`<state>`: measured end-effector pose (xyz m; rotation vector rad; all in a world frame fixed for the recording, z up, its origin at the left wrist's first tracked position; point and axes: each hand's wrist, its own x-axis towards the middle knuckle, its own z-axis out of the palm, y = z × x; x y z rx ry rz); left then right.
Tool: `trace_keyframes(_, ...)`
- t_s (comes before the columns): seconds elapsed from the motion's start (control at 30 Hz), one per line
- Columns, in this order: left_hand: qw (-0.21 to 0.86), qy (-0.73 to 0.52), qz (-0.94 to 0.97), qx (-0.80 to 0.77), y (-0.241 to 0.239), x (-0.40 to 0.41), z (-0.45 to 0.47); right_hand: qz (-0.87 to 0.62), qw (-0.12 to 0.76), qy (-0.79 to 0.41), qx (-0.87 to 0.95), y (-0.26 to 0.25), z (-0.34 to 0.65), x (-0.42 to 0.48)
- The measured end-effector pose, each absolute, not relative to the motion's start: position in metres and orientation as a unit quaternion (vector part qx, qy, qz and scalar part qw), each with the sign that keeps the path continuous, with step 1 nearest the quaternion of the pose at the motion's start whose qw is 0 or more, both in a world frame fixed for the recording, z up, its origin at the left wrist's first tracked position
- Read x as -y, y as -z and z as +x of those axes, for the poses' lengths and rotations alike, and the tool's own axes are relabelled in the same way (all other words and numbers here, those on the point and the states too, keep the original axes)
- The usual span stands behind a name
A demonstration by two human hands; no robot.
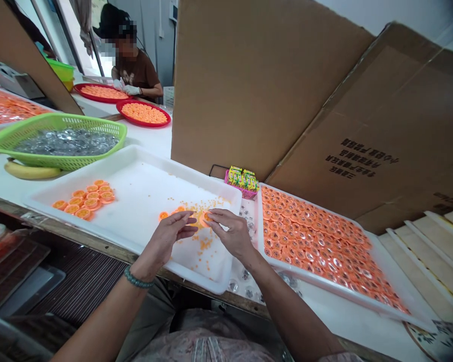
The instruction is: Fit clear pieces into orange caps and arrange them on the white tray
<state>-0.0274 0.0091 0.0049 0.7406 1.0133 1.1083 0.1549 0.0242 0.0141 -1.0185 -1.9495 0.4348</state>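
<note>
Clearly roomy tray (pixel 136 196) between left hand (pixel 169 235) and clustered orange discs (pixel 92 202).

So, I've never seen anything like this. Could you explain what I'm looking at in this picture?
There's no machine here: a person works with two bare hands, seen by a camera worn on their head, looking forward and down.

The right hand holds a small orange round piece at its fingertips. The left hand is close beside it; whether it touches the piece, I can't tell.

Below is a white tray with a cluster of orange rounds and scattered orange bits. To the right, a second tray is covered with shiny orange rounds. On the far left, a green basket holds clear, shiny pieces, with a banana beside it.

Beyond, another person sits near red trays.
</note>
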Motion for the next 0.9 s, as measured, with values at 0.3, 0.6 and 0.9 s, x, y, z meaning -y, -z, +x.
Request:
trace_keyframes(0.3, 0.779, -0.421, 0.321, -0.337, 0.001, -0.012, -0.035, -0.385, 0.379, -0.189, 0.82, -0.011, 0.141, -0.011)
trace_keyframes(0.6, 0.81, -0.384, 0.295, -0.331, -0.013, -0.008, -0.024, -0.455, 0.425, -0.166, 0.765, -0.014, 0.156, 0.014)
trace_keyframes(0.9, 0.77, -0.379, 0.34, -0.385, -0.013, 0.003, -0.007, -0.588, 0.127, -0.104, 0.792, 0.03, 0.228, 0.066)
